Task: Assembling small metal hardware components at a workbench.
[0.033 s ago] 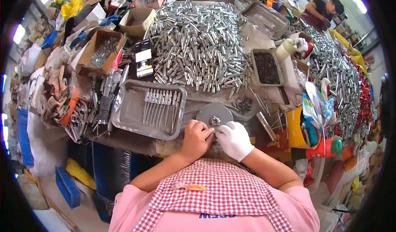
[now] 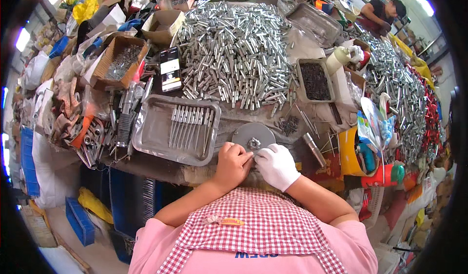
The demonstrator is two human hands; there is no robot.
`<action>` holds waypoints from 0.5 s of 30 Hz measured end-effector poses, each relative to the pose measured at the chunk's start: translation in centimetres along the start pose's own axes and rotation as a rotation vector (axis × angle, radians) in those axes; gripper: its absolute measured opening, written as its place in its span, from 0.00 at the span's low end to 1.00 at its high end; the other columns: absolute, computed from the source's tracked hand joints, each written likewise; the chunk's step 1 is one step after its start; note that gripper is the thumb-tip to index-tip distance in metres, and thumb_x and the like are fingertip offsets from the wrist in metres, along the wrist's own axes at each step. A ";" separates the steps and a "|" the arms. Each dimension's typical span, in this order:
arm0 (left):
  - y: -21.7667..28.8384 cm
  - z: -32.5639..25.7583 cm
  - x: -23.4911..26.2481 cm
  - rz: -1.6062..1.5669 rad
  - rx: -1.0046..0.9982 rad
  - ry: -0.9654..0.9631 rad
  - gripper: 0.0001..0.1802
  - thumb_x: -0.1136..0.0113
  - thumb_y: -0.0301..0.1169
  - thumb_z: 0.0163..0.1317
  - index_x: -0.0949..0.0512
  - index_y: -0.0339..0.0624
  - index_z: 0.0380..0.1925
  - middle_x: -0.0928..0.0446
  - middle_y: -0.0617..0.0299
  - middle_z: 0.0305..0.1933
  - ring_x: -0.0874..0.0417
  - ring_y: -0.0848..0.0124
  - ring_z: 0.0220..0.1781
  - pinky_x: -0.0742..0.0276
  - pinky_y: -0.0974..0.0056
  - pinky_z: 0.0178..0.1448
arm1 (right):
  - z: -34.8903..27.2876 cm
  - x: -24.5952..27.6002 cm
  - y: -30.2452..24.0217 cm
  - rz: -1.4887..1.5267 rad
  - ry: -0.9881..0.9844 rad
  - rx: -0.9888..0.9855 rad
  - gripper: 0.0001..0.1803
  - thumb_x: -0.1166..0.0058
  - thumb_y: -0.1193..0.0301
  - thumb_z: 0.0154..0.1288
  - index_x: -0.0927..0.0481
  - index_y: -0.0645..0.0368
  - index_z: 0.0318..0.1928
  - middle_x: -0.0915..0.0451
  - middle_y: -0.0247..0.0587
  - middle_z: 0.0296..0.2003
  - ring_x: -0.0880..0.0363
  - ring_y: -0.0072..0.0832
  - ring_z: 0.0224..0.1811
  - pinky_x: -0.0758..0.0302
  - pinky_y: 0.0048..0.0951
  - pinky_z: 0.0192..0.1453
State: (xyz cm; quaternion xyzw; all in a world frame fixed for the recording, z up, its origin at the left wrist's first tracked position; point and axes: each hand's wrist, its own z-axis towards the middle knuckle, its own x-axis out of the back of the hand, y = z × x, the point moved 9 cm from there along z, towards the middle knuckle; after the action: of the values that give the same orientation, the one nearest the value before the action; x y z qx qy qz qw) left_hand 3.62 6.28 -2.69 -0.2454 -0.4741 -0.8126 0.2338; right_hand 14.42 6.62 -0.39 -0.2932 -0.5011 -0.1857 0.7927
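My bare left hand [image 2: 233,166] and my white-gloved right hand [image 2: 277,166] meet fingertip to fingertip at the near edge of a round grey disc [image 2: 246,133]. Both are closed in a pinch; whatever lies between the fingers is too small and covered to make out. A little heap of small metal parts [image 2: 253,143] sits on the disc just beyond my fingertips. Left of my hands, a grey tray [image 2: 152,136] holds a row of metal pieces with thin shafts [image 2: 189,127], lying side by side.
A large pile of short metal tubes [image 2: 239,54] spreads beyond the disc. A phone [image 2: 170,69] lies left of it. Dark small parts fill a tray [image 2: 315,80] at right, near a metal rod [image 2: 314,148] and a yellow container [image 2: 350,152]. Another person [image 2: 380,13] sits far right.
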 end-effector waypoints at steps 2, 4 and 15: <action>0.0 -0.3 0.1 0.001 -0.001 0.002 0.09 0.30 0.26 0.49 0.14 0.43 0.33 0.24 0.61 0.33 0.27 0.59 0.40 0.29 0.56 0.47 | 0.2 0.6 0.0 0.063 0.018 -0.028 0.08 0.39 0.68 0.48 0.18 0.54 0.31 0.23 0.34 0.33 0.25 0.36 0.36 0.28 0.38 0.40; 0.0 -0.3 0.1 0.004 -0.005 -0.001 0.10 0.30 0.25 0.49 0.14 0.42 0.33 0.24 0.61 0.33 0.27 0.59 0.40 0.29 0.57 0.47 | 0.7 1.7 -0.2 0.056 0.089 -0.050 0.08 0.39 0.69 0.48 0.18 0.54 0.32 0.22 0.34 0.33 0.24 0.36 0.37 0.27 0.38 0.41; 0.1 -0.1 0.2 0.000 0.011 0.007 0.09 0.31 0.26 0.49 0.15 0.42 0.33 0.24 0.61 0.32 0.26 0.59 0.41 0.29 0.55 0.48 | -0.4 1.3 0.5 0.087 0.048 -0.056 0.15 0.36 0.70 0.47 0.16 0.55 0.40 0.20 0.36 0.39 0.23 0.37 0.42 0.26 0.39 0.46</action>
State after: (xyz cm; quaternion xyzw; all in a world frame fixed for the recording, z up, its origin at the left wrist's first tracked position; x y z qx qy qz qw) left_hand 3.50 6.13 -2.49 -0.2413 -0.4778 -0.8108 0.2367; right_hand 15.56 6.73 0.51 -0.3322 -0.4634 -0.1720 0.8033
